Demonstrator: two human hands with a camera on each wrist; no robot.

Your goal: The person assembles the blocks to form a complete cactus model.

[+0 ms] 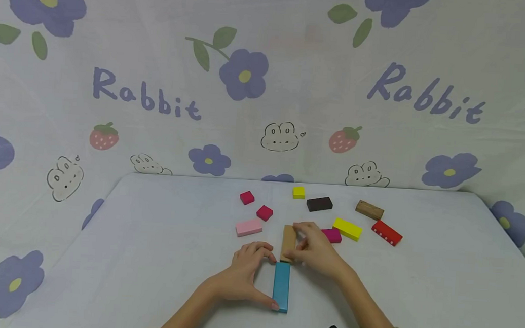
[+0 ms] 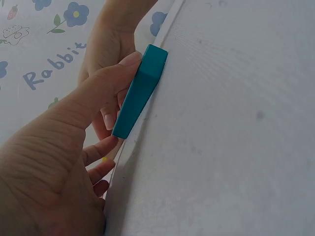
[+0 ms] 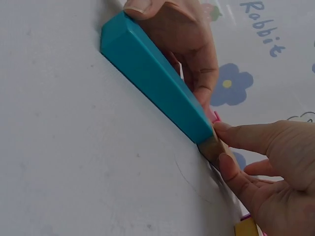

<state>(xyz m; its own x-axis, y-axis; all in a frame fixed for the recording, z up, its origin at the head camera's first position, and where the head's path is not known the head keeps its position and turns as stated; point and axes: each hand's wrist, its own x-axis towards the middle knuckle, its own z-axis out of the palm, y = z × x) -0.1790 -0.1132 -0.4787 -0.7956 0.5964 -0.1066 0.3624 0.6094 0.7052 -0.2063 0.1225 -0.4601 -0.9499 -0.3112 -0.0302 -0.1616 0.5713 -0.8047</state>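
Observation:
A blue block (image 1: 281,287) lies lengthwise on the white table, its far end against the near end of a tan wooden block (image 1: 288,243). The left hand (image 1: 245,274) grips the blue block, thumb at the near end and a fingertip by the far end. In the left wrist view, the left hand's thumb rests on the top edge of the blue block (image 2: 140,93). The right hand (image 1: 318,251) holds the tan block from its right side, fingers at both ends. The right wrist view shows the right hand (image 3: 275,167) pinching the tan block (image 3: 211,147) beside the blue one.
Beyond the hands lie a pink block (image 1: 249,227), two small red blocks (image 1: 247,197), a small yellow block (image 1: 299,192), a dark block (image 1: 319,204), a magenta block (image 1: 332,235), a yellow block (image 1: 347,229), a brown block (image 1: 369,209) and a dotted red block (image 1: 386,233).

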